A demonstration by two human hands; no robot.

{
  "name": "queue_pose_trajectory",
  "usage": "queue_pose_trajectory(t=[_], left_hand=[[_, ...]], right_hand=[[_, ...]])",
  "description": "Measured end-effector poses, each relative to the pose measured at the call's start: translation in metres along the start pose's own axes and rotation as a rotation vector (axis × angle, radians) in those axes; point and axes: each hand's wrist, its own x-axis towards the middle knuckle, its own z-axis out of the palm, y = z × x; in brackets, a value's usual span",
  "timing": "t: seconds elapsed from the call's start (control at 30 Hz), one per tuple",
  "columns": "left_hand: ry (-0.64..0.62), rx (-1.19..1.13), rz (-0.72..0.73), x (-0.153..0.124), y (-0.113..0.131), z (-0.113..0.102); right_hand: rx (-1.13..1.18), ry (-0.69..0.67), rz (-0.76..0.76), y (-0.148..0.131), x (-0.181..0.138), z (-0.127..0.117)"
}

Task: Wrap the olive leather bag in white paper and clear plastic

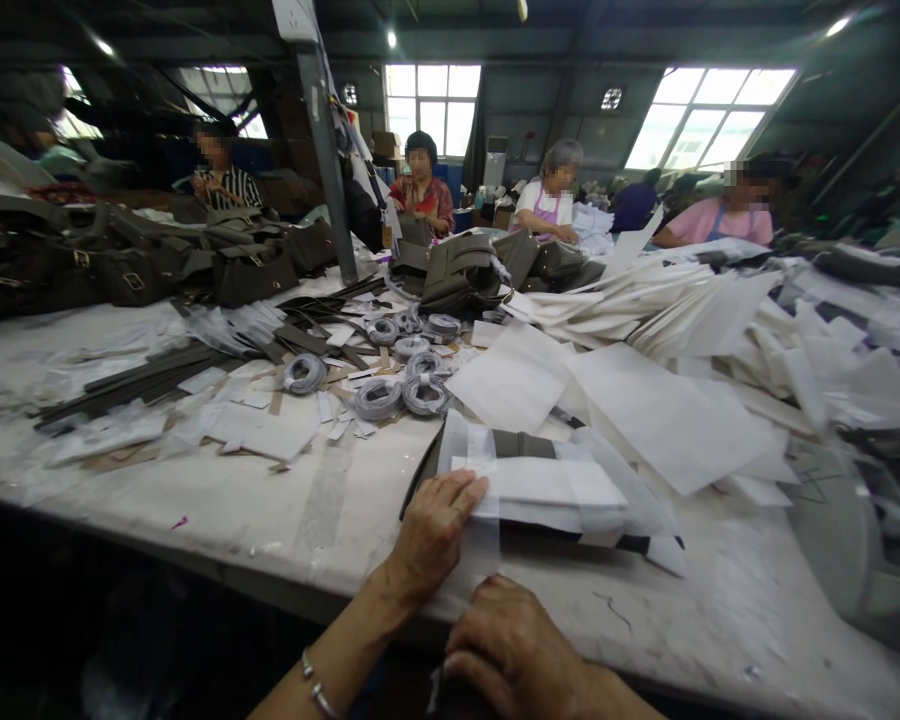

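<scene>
On the near edge of the table lies a flat dark bag piece (522, 444) covered with white wrapping sheets (562, 483). My left hand (433, 525) is closed over its left end, fingers together and pressing down; the thumb is hidden. A clear plastic strip (482, 555), like wide tape, runs from under those fingers towards the table edge. Just below, my right hand (514, 640) is curled shut at the strip's near end. Its fingertips are partly hidden, and something dark shows under it.
Coiled grey straps in plastic (379, 398) and dark strips (146, 382) lie beyond my hands. White sheets (652, 415) pile up at right. Dark handbags (461, 275) heap behind, beside a metal post (326, 160). Several people work across the table (232, 540).
</scene>
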Motion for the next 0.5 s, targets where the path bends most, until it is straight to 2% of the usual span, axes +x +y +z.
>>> queue_pose_trajectory(t=[0.1,0.2,0.3,0.37,0.5], left_hand=[[-0.010,0.010,-0.004,-0.001,-0.001,0.001],[-0.009,0.016,-0.003,-0.002,-0.003,0.003],[0.000,0.013,0.006,-0.002,-0.004,0.004],[0.009,0.016,0.012,-0.003,-0.004,0.005],[0.029,0.045,0.029,-0.005,-0.005,0.006]], right_hand=[[-0.088,-0.064,-0.086,-0.004,-0.001,-0.007],[-0.154,-0.164,-0.027,-0.001,-0.008,-0.034],[-0.181,-0.184,0.022,0.005,-0.020,-0.054],[-0.172,-0.146,0.054,0.009,-0.026,-0.052],[-0.216,-0.027,0.182,0.019,-0.026,-0.030]])
